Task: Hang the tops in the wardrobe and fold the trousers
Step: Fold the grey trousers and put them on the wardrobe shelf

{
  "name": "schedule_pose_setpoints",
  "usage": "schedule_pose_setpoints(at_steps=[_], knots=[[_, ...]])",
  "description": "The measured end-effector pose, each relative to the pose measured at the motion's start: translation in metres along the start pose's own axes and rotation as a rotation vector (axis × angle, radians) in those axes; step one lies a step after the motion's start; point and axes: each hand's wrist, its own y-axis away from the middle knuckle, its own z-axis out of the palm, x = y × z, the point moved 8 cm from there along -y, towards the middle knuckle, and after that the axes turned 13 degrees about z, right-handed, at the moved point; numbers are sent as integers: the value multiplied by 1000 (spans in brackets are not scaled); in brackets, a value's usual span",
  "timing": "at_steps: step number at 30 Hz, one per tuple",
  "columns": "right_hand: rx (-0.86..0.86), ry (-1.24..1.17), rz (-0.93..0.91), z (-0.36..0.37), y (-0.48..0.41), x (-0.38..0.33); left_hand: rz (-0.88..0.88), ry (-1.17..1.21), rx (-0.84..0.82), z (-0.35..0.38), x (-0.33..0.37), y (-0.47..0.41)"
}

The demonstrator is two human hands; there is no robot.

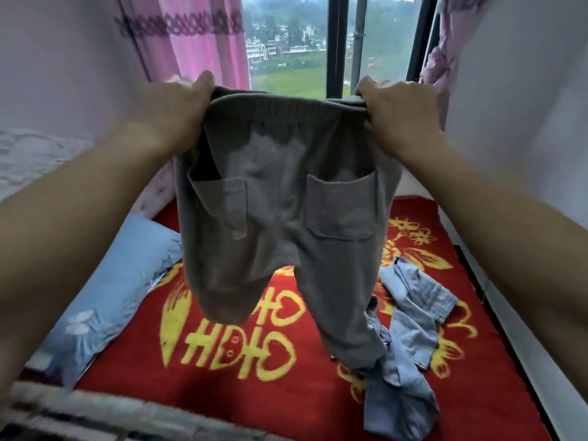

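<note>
Trousers [280, 218] hang by waistband [286, 106] edges above red blanket [222, 393].

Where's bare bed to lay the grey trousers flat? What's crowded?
Best patch: red blanket between the blue pillow and the crumpled denim garment, down to the near edge. Narrow strip between that garment and the right bed edge. Crowded: right-centre, where it sprawls under a hanging leg of the grey trousers. Far end hidden behind them.
</note>
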Motion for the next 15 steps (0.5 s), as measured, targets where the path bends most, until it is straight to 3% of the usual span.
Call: schedule_pose_setpoints(at_steps=[5,10,15], knots=[[-158,11,-10,27,-4,-47,-25,185,-203,51,-30,36],[-344,108,61,84,13,-91,85,315,-206,124,-43,78],[-748,175,154,150,52,-137,218,231,-265,199,-43,111]])
